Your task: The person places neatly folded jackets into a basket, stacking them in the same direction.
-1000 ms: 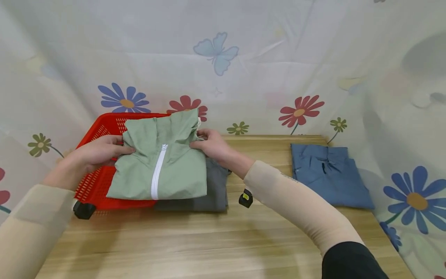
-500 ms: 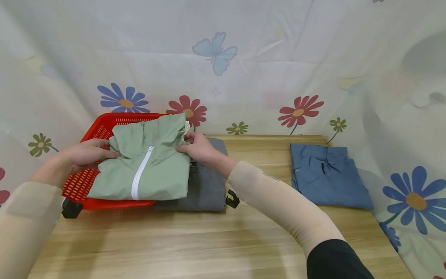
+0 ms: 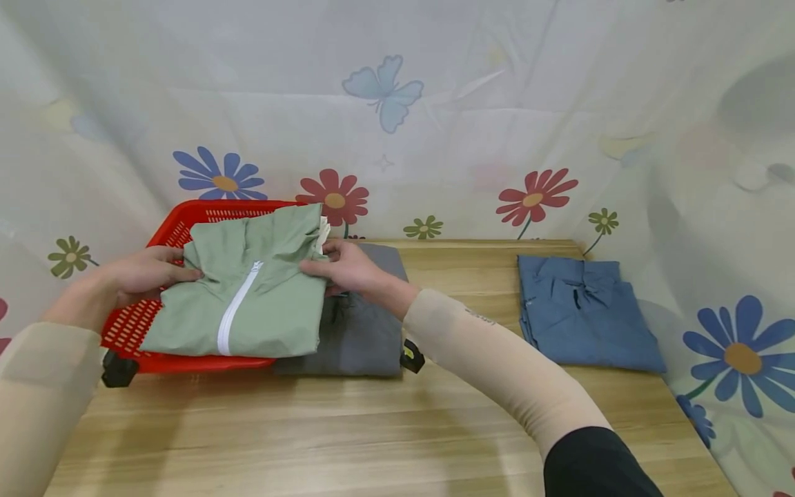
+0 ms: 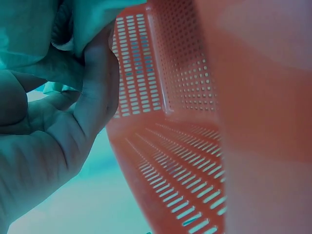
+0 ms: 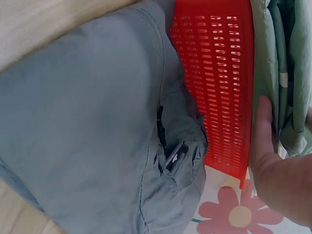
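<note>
A folded light-green garment with a white zipper (image 3: pixel 273 304) is held over the red basket (image 3: pixel 133 324), hiding most of its inside. My left hand (image 3: pixel 145 273) grips its left edge, thumb on top and fingers beneath. On the opposite edge, my right hand (image 3: pixel 350 266) pinches the folded layers near a white tag. In the right wrist view the green layers (image 5: pixel 273 63) stand beside the basket's perforated wall (image 5: pixel 214 73). The left wrist view has the left fingers (image 4: pixel 100 83) under the cloth, close to the basket (image 4: pixel 170 112).
A folded grey garment (image 3: pixel 366 338) lies on the wooden table (image 3: pixel 348 435) against the basket's right side, partly under the green one. Farther right lies a folded blue garment (image 3: pixel 586 321). A flower-printed curtain (image 3: pixel 459 138) hangs behind the table.
Both hands have carried the green garment leftward, farther over the basket, and more of the grey garment now shows. The blue garment and basket stay where they were.
</note>
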A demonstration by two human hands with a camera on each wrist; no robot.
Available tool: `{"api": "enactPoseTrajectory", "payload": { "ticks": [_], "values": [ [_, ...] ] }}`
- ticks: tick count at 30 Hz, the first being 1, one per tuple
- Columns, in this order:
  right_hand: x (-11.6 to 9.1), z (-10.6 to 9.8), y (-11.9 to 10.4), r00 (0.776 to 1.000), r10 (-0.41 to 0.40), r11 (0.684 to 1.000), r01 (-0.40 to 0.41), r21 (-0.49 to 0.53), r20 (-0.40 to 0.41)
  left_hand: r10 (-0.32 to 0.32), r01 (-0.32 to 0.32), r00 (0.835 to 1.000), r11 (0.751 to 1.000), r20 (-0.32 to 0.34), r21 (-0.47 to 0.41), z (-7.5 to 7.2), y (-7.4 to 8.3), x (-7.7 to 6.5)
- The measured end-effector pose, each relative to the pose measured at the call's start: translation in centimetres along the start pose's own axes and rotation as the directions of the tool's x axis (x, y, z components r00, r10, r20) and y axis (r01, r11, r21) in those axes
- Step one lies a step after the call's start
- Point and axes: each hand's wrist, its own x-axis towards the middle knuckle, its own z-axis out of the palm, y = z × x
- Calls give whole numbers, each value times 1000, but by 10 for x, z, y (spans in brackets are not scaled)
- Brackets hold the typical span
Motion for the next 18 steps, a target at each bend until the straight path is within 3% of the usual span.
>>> {"api": "enactPoseTrajectory", "payload": {
  "ticks": [8, 18],
  "values": [
    [3, 8, 5, 999, 0, 998, -3, 62, 44, -20, 22, 999, 998, -29, 60, -7, -4, -4],
    [4, 30, -5, 999, -7, 1000, 7, -8, -38, 12, -1, 998, 981, -57, 192, -13, 8, -15]
  ]
}}
